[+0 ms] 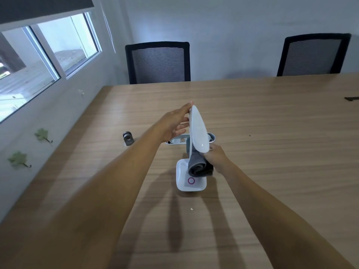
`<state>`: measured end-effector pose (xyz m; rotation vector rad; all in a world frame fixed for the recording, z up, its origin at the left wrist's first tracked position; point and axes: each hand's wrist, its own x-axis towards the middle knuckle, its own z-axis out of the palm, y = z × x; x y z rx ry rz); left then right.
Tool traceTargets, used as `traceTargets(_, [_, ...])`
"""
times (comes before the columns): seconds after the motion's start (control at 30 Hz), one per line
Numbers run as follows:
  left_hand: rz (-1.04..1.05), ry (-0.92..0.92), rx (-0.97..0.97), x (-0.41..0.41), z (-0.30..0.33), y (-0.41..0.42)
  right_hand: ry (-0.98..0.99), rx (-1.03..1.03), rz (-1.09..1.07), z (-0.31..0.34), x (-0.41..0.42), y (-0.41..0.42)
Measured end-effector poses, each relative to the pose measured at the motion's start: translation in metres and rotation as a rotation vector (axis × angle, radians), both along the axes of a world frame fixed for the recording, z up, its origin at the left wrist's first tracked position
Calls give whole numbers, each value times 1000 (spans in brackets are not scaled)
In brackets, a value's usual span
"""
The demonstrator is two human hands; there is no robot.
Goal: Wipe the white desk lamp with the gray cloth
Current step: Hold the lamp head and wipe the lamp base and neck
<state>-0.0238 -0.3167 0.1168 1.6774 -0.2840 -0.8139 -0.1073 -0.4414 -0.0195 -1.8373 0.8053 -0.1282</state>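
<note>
The white desk lamp [198, 131] stands on the wooden table, its oval head tilted up on edge above a square base with a pink ring. My left hand [174, 123] lies flat against the left side of the lamp head, fingers extended and touching its rim. My right hand [215, 158] grips the bunched gray cloth [198, 166] just under the lower end of the lamp head, above the base. The cloth hides the lamp's neck.
A silver cable tray [177, 141] is set in the wooden table [272, 152] behind the lamp. A small metal cylinder [128, 138] stands to the left. Two black mesh chairs [158, 63] stand along the far edge. A wall with a window runs on the left.
</note>
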Motion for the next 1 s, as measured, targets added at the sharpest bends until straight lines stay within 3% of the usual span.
traceTargets(0.1, [-5,-5,3,1,0,0,168,-232,48,-7,-14,3])
traceTargets(0.2, [-9,-1,1,0,1,0,84,-327,-75,-2,-24,-1])
traceTargets(0.33, [-9,2,-3,-1,1,1,-83,55,-142,0,-33,16])
traceTargets(0.4, [-5,8,-4,-1,2,1,66,32,-64,-8,-42,24])
traceTargets(0.47, [-2,9,0,-1,3,1,134,-72,-122,-11,-47,24])
traceTargets(0.57, [-5,6,-5,0,2,1,-169,52,-304,7,-44,24])
traceTargets(0.67, [0,13,-14,0,0,2,-398,448,-329,29,-32,35])
traceTargets(0.7, [3,14,-16,0,0,2,-380,485,-300,26,-29,40])
traceTargets(0.87, [7,13,-12,-3,2,2,99,108,-163,11,-38,56])
traceTargets(0.93, [7,12,-11,-3,2,2,115,95,-231,15,-43,52])
traceTargets(1.0, [6,13,-15,-4,2,3,1,173,-317,21,-41,52])
